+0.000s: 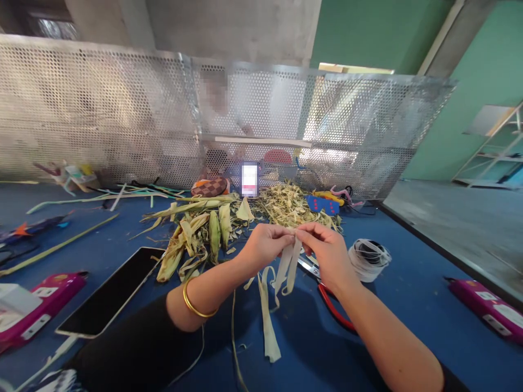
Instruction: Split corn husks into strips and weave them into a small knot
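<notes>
My left hand (267, 243) and my right hand (324, 247) meet in the middle of the view, fingertips nearly touching. Both pinch the top of pale corn husk strips (287, 269), which hang down below the fingers. Another husk strip (267, 332) curls down onto the blue table just under my hands. Red-handled scissors (330, 305) lie partly beneath my right hand and forearm, so some of the blades are hidden. To the right of my right hand stands a roll of white cord (368, 260). Dried corn husks (188, 239) lie heaped beyond my left forearm.
Shredded husk scraps (288, 201) pile up at the back. A phone (112, 294) lies left, near a magenta power strip (49, 299); a second power strip (486, 307) is far right. A perforated metal screen (122, 114) borders the table, with a person behind it.
</notes>
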Available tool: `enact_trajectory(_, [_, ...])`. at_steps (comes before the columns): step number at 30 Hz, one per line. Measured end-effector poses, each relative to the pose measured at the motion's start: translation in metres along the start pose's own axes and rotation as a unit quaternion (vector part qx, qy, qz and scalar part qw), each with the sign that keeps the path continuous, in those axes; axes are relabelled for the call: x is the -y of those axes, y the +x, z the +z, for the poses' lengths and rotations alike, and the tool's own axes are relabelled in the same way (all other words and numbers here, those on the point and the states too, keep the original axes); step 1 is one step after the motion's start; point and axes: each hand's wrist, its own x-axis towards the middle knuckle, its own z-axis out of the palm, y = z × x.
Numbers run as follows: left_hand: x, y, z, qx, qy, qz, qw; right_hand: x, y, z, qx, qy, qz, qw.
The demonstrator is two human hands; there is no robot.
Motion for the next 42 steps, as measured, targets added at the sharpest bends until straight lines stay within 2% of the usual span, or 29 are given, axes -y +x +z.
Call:
enact_trajectory(6, [-0.001,-0.004,0.011,0.081,-0.126,-0.07,0.986,-0.004,0.001,0.0,-0.032,-0.013,-0.016,0.999])
enact_trajectory(11, [0.0,-0.009,0.015,0.092,-0.103,-0.085,0.987,-0.005,0.0,0.002,-0.066,-0.018,-0.037,0.997])
enact_trajectory(13, [-0.001,-0.009,0.013,0.108,-0.104,-0.097,0.984,-0.004,0.001,0.001,-0.047,0.017,-0.025,0.998])
enact_trajectory(17, [-0.002,-0.006,0.003,0.18,-0.121,-0.117,0.969,-0.002,0.006,-0.007,0.005,0.13,0.024,0.991])
enact_trajectory(22, [0.004,0.006,-0.014,0.209,-0.089,-0.115,0.967,0.002,0.019,-0.025,-0.066,0.192,-0.014,0.979])
enact_trajectory(27, [0.014,0.02,-0.03,0.16,-0.026,-0.086,0.983,0.003,0.02,-0.026,-0.128,0.175,-0.073,0.973])
enact_trajectory(30, [0.02,0.029,-0.041,0.117,-0.014,-0.096,0.988,0.007,0.02,-0.028,-0.155,0.166,-0.137,0.964])
enact_trajectory(31, [0.022,0.031,-0.045,0.09,-0.014,-0.104,0.99,0.008,0.022,-0.03,-0.173,0.166,-0.163,0.957])
enact_trajectory(32, [0.023,0.033,-0.05,0.018,-0.015,-0.129,0.991,0.01,0.023,-0.033,-0.193,0.164,-0.189,0.949])
enact_trajectory(35, [0.021,0.037,-0.056,-0.12,-0.016,-0.128,0.984,0.013,0.027,-0.039,-0.232,0.14,-0.255,0.928])
enact_trajectory(37, [0.015,0.033,-0.049,-0.169,-0.026,-0.111,0.979,0.013,0.024,-0.037,-0.233,0.087,-0.28,0.927])
enact_trajectory(38, [0.012,0.029,-0.042,-0.171,-0.032,-0.107,0.979,0.011,0.021,-0.033,-0.226,0.05,-0.289,0.929])
enact_trajectory(39, [0.008,0.024,-0.033,-0.153,-0.043,-0.111,0.981,0.009,0.017,-0.028,-0.217,0.002,-0.297,0.93])
enact_trajectory(40, [0.005,0.019,-0.024,-0.084,-0.086,-0.13,0.984,0.006,0.012,-0.023,-0.195,-0.051,-0.303,0.931])
enact_trajectory(42, [0.001,0.008,-0.005,0.044,-0.214,-0.173,0.96,-0.002,0.003,-0.014,-0.138,-0.145,-0.328,0.923])
